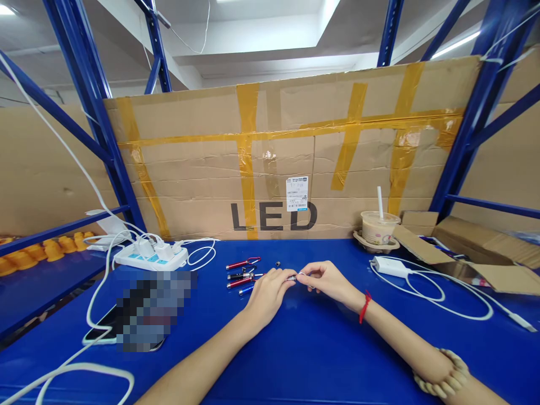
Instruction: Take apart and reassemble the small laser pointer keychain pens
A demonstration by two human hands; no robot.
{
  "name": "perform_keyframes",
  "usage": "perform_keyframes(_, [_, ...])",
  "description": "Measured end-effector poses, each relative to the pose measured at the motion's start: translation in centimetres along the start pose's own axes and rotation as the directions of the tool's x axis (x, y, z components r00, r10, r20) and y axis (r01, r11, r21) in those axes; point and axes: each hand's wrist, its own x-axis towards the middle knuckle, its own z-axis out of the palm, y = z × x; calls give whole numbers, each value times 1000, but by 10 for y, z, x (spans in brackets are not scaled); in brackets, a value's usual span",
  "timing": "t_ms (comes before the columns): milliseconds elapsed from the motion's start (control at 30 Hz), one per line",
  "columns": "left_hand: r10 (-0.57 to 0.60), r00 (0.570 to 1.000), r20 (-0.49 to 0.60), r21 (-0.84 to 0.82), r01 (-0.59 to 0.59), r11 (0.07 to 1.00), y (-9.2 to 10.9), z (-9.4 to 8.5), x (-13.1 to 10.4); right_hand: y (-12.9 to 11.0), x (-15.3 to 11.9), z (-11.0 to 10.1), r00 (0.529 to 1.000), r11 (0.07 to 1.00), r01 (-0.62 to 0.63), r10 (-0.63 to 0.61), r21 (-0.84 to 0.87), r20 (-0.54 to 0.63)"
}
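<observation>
My left hand (270, 295) is closed over a small silver piece (292, 278) at its fingertips, in the middle of the table. Facing it from the right, my right hand (327, 279) pinches a small part with a metallic glint, mostly hidden by the fingers. The fingertips of both hands almost meet. Just left of my left hand lie several slim metal penlights: a red penlight (238, 265) with a red clip, a black penlight (236, 276), another red penlight (239, 283) and a blue penlight (246, 291) partly covered by the hand. A tiny dark cap (278, 264) sits behind my hands.
On the left are a white power strip (145, 260) with plugs and cables, and a phone (105, 332). To the right stand a drink cup (378, 228) in a holder, a white adapter (391, 267) with cable, and an open cardboard box (504, 275). A cardboard wall (202, 180) closes the back.
</observation>
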Motion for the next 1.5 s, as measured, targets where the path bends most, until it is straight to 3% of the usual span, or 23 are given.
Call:
perform_keyframes(233, [-87,995,-38,-4,87,996,-3,2,0,-1,0,5,987,990,117,-124,-73,-100])
perform_keyframes(433, [-152,987,-55,-66,148,987,-3,2,0,-5,-3,3,923,912,302,-352,-279,-153])
perform_keyframes(633, [-173,983,-54,-100,167,981,-4,2,0,-3,-7,3,919,854,341,-391,-393,-52])
perform_keyframes(867, [-106,994,-34,-137,100,985,-4,5,0,-2,-6,0,886,817,380,-456,-434,-84])
perform_keyframes(1267, [-51,999,-1,-221,50,974,-8,8,-4,1,-9,1,828,741,504,-561,-444,4])
perform_keyframes(1500, [-7,1000,2,-234,7,972,-7,7,-6,1,-11,1,853,777,487,-521,-399,26])
